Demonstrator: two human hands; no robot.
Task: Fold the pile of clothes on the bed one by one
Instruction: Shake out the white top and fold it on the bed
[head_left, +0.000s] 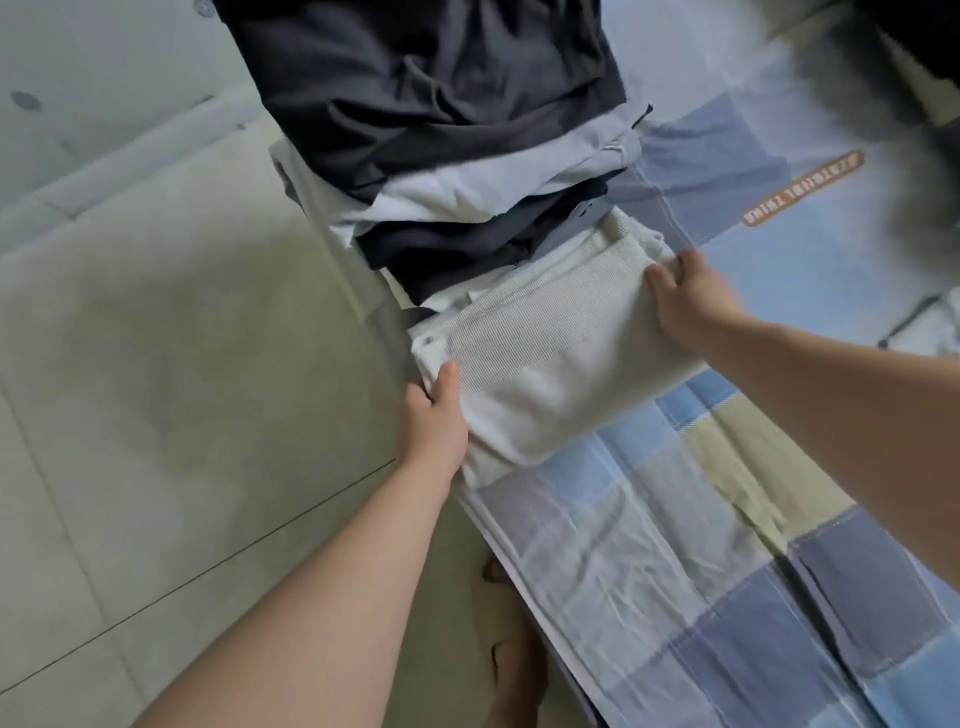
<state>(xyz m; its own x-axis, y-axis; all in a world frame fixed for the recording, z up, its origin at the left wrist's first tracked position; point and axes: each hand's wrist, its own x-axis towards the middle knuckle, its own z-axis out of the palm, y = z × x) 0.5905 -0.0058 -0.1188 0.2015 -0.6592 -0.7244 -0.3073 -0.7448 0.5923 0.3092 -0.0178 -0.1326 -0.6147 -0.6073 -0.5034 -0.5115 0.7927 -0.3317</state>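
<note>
Both hands grip the folded white ribbed cotton garment (545, 364): left hand (434, 415) at its near edge, right hand (685, 301) opposite, on the checked blue bedsheet (675, 545) beside stacked dark clothes (415, 104).

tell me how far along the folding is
Done: several folded dark and pale garments lie overlapped along the bed edge. In hand: left hand and right hand grip a folded white garment at their near end. Left: a blurred dark heap top right, possibly unfolded.
</note>
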